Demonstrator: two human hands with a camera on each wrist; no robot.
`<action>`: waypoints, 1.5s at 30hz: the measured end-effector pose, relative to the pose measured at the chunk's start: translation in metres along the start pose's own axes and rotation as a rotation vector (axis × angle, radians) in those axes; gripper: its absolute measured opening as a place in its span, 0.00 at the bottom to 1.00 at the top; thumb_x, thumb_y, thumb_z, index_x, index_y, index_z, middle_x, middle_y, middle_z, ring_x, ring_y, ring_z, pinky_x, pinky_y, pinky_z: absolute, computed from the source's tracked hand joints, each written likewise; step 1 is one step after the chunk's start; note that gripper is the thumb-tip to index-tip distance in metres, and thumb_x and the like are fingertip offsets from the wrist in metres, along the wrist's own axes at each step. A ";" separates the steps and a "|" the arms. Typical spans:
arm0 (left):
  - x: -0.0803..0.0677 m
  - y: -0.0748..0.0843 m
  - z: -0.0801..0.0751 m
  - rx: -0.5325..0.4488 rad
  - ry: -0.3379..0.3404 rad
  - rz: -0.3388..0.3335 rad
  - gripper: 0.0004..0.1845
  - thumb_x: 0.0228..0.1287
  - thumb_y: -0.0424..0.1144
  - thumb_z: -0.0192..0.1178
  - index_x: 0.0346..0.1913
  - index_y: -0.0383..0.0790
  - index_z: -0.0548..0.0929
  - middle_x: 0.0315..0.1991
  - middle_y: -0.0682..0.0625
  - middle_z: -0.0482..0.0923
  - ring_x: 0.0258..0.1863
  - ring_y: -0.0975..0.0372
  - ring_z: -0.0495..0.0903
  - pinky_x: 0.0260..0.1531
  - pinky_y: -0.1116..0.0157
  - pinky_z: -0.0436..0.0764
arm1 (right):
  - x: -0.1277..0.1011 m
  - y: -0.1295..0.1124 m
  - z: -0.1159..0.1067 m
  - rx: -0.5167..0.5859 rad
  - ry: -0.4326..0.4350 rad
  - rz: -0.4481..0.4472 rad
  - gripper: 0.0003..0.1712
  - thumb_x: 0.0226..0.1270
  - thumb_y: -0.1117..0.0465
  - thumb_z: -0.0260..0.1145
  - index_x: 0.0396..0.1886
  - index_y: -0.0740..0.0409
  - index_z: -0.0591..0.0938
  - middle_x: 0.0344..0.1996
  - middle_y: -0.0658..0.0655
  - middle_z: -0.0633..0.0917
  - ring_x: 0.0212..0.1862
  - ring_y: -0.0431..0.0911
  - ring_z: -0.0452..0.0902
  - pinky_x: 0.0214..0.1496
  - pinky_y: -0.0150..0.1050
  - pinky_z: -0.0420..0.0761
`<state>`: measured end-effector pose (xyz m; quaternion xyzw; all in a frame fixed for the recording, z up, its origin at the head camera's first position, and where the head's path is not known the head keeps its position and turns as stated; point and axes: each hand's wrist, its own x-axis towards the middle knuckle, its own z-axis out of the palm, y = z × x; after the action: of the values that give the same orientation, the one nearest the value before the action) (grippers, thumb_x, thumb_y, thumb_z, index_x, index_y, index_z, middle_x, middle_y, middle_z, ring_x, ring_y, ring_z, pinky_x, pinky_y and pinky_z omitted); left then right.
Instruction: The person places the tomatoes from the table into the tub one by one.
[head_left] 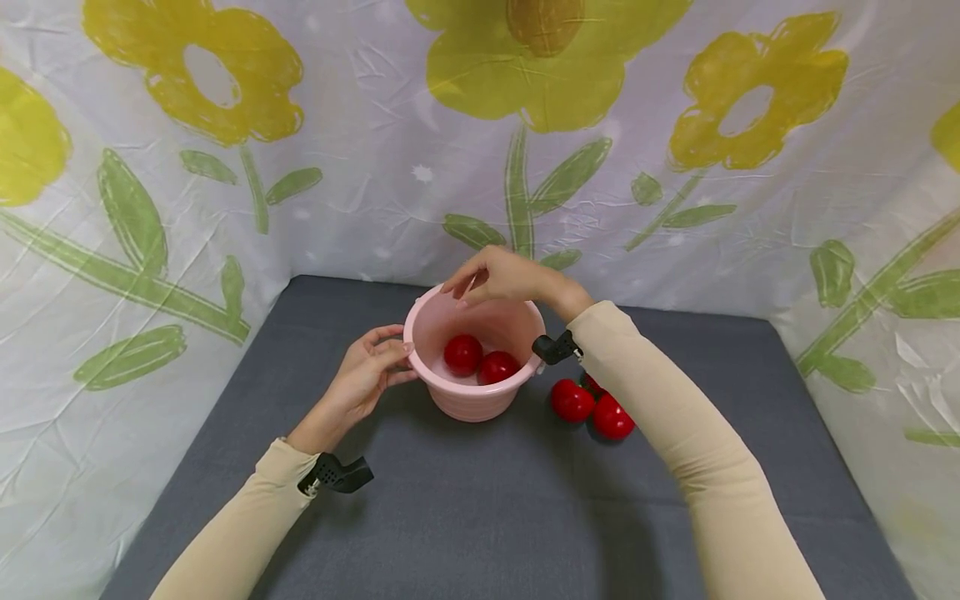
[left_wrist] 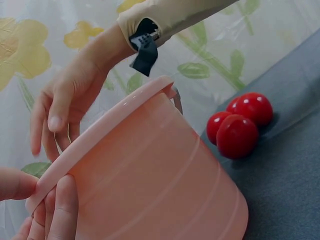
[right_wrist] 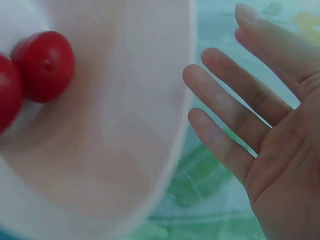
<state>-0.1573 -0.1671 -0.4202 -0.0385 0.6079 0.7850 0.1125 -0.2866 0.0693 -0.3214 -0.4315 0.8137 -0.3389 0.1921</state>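
A pink bucket (head_left: pixel 471 406) stands upright with two glossy red tomatoes, one on the left (head_left: pixel 462 355) and one on the right (head_left: pixel 498 367), at its bottom. My left hand (head_left: pixel 358 377) holds the bucket's left side; in the left wrist view its thumb and fingers (left_wrist: pixel 65 207) pinch the rim (left_wrist: pixel 107 122). Over the far rim hovers my right hand (head_left: pixel 501 277), holding nothing. The right wrist view shows that hand (right_wrist: pixel 285 135) with fingers loosely extended, beside the bucket's wall (right_wrist: pixel 125 100).
Several more red tomatoes (head_left: pixel 572 401) sit clustered on the dark grey tabletop (head_left: pixel 480 508), right of the bucket and partly hidden by the right sleeve (head_left: pixel 675 417). A white cloth with yellow flowers (head_left: pixel 360 183) hangs behind and along both sides.
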 end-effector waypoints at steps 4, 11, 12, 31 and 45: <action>0.001 -0.001 -0.001 0.012 -0.005 -0.002 0.26 0.70 0.30 0.57 0.66 0.34 0.59 0.34 0.55 0.81 0.30 0.67 0.82 0.34 0.69 0.89 | -0.011 -0.002 -0.017 0.031 0.050 0.007 0.19 0.62 0.63 0.72 0.53 0.57 0.86 0.48 0.62 0.88 0.48 0.46 0.85 0.55 0.40 0.85; 0.001 -0.001 -0.001 0.023 -0.014 -0.002 0.28 0.70 0.31 0.57 0.68 0.33 0.58 0.35 0.56 0.81 0.31 0.67 0.83 0.35 0.69 0.88 | -0.042 0.003 -0.038 0.025 0.122 0.097 0.20 0.61 0.63 0.73 0.54 0.52 0.85 0.49 0.56 0.89 0.50 0.46 0.85 0.53 0.40 0.86; 0.001 0.000 -0.001 0.021 -0.014 -0.001 0.28 0.70 0.31 0.57 0.68 0.33 0.58 0.35 0.56 0.82 0.31 0.67 0.83 0.35 0.69 0.88 | -0.047 0.005 -0.039 0.025 0.129 0.110 0.20 0.61 0.63 0.73 0.55 0.52 0.85 0.49 0.56 0.88 0.50 0.47 0.85 0.53 0.40 0.86; 0.001 -0.001 0.000 0.009 -0.006 0.006 0.28 0.70 0.30 0.57 0.67 0.33 0.58 0.34 0.56 0.81 0.31 0.67 0.83 0.34 0.69 0.88 | -0.133 0.075 -0.040 0.101 0.245 0.271 0.23 0.61 0.61 0.73 0.57 0.57 0.83 0.54 0.64 0.86 0.53 0.52 0.85 0.48 0.30 0.85; 0.000 0.000 0.001 -0.001 -0.009 0.002 0.28 0.70 0.30 0.57 0.67 0.34 0.58 0.34 0.56 0.81 0.31 0.67 0.83 0.34 0.70 0.88 | -0.184 0.129 -0.004 0.098 0.196 0.369 0.25 0.61 0.57 0.73 0.59 0.56 0.82 0.57 0.66 0.83 0.62 0.61 0.79 0.54 0.22 0.78</action>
<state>-0.1574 -0.1662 -0.4200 -0.0344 0.6072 0.7855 0.1145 -0.2609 0.2757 -0.4078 -0.2302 0.8764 -0.3773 0.1914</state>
